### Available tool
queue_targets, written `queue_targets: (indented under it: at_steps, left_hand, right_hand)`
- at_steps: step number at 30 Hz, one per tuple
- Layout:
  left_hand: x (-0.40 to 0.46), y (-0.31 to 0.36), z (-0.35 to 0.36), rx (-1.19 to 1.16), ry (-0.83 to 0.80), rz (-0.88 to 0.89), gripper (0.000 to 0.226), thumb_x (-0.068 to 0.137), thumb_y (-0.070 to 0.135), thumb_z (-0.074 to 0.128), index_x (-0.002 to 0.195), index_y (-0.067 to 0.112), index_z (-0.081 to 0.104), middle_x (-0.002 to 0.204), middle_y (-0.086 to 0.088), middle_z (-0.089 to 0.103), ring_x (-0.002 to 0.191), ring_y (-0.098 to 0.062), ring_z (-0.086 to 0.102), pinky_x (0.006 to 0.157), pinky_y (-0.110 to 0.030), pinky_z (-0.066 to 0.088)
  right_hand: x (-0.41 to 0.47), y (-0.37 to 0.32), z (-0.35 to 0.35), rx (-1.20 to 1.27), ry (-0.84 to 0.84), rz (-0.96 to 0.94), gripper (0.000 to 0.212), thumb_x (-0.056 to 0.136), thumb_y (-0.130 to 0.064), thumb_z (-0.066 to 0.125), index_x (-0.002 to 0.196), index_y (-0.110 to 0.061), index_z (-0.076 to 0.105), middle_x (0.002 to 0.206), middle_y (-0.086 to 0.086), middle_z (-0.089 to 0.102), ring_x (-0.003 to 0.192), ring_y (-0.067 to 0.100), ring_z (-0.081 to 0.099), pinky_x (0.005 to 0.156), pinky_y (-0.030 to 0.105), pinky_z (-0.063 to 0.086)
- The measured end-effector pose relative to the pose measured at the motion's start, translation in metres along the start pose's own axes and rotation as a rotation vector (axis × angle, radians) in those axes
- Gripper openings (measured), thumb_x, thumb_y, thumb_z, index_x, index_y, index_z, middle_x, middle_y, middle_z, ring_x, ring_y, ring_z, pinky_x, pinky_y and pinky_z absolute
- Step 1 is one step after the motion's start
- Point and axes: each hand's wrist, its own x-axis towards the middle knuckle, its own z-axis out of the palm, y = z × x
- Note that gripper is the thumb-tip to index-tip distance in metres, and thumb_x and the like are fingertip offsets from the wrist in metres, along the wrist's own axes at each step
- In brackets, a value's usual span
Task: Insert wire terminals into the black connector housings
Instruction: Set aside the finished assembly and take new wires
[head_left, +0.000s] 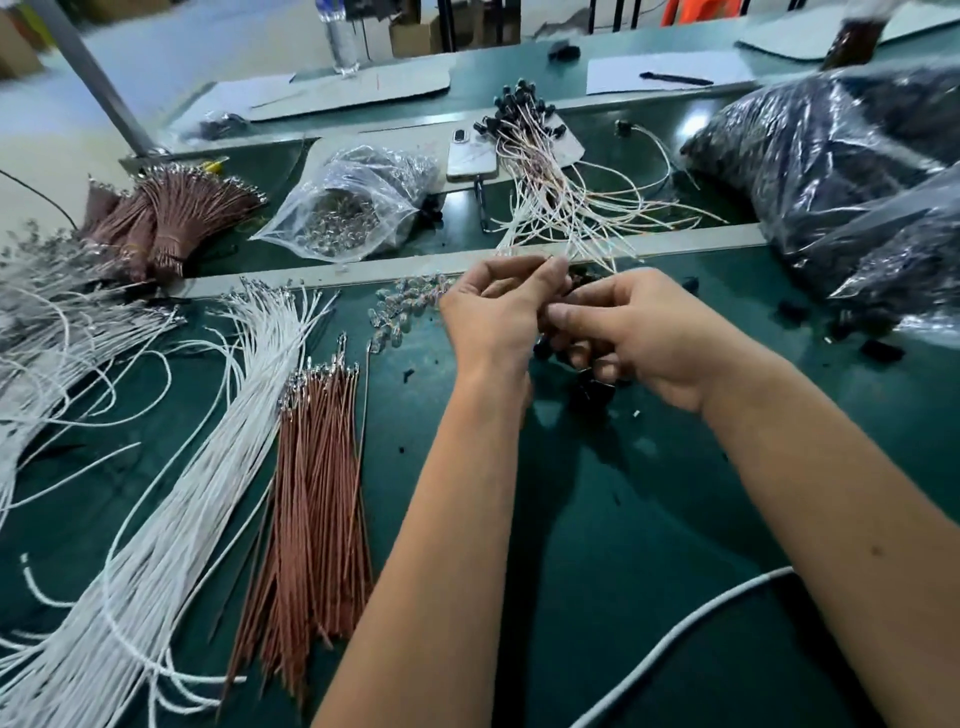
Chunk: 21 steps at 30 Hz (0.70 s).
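My left hand and my right hand meet above the green mat, fingers curled toward each other. Between them sits a small black connector housing, mostly hidden by fingers. My left thumb and forefinger pinch something thin near it; I cannot tell if it is a wire terminal. More black housings lie under my right hand. White wires and brown wires with metal terminals lie in bundles at the left. Finished wire assemblies with black housings are piled behind my hands.
A clear bag of small metal parts and a tied brown wire bundle lie at the back left. A phone lies beside the assemblies. Large plastic bags of black parts fill the right. A raised strip crosses the green mat.
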Motion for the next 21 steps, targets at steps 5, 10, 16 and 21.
queue_targets:
  at_steps: [5, 10, 16, 21]
  left_hand:
    - [0.002, -0.011, -0.008, 0.127, -0.001, 0.166, 0.019, 0.073, -0.009, 0.083, 0.081, 0.003, 0.071, 0.077, -0.011, 0.074, 0.072, -0.019, 0.068, 0.074, -0.029, 0.058]
    - [0.0, -0.018, -0.017, 0.206, -0.239, 0.222, 0.024, 0.071, -0.016, 0.081, 0.078, 0.004, 0.069, 0.077, -0.003, 0.076, 0.072, -0.013, 0.072, 0.073, -0.024, 0.059]
    - [0.005, -0.019, -0.035, 0.274, -0.158, 0.255, 0.025, 0.072, -0.011, 0.084, 0.08, 0.01, 0.074, 0.082, -0.005, 0.077, 0.077, -0.014, 0.073, 0.077, -0.025, 0.058]
    - [0.004, -0.018, -0.046, 0.209, -0.123, 0.226, 0.03, 0.073, -0.013, 0.081, 0.094, 0.007, 0.071, 0.086, -0.007, 0.078, 0.082, -0.015, 0.075, 0.075, -0.021, 0.056]
  right_hand:
    - [0.004, 0.008, -0.004, 0.387, 0.211, 0.07, 0.028, 0.104, -0.032, 0.06, 0.088, -0.01, 0.066, 0.065, 0.0, 0.058, 0.049, 0.006, 0.05, 0.037, 0.014, 0.035]
    - [0.006, 0.018, -0.001, 0.499, 0.195, -0.037, 0.01, 0.1, -0.014, 0.064, 0.092, -0.007, 0.067, 0.066, 0.0, 0.061, 0.047, 0.003, 0.047, 0.034, 0.012, 0.03]
    - [0.007, 0.025, -0.005, 0.47, 0.315, -0.196, 0.016, 0.101, -0.012, 0.064, 0.088, -0.005, 0.071, 0.075, 0.006, 0.074, 0.059, 0.01, 0.069, 0.045, 0.015, 0.046]
    - [0.008, 0.028, -0.005, 0.584, 0.338, -0.277, 0.008, 0.096, -0.001, 0.066, 0.089, -0.001, 0.069, 0.084, 0.014, 0.077, 0.077, 0.023, 0.078, 0.066, 0.018, 0.059]
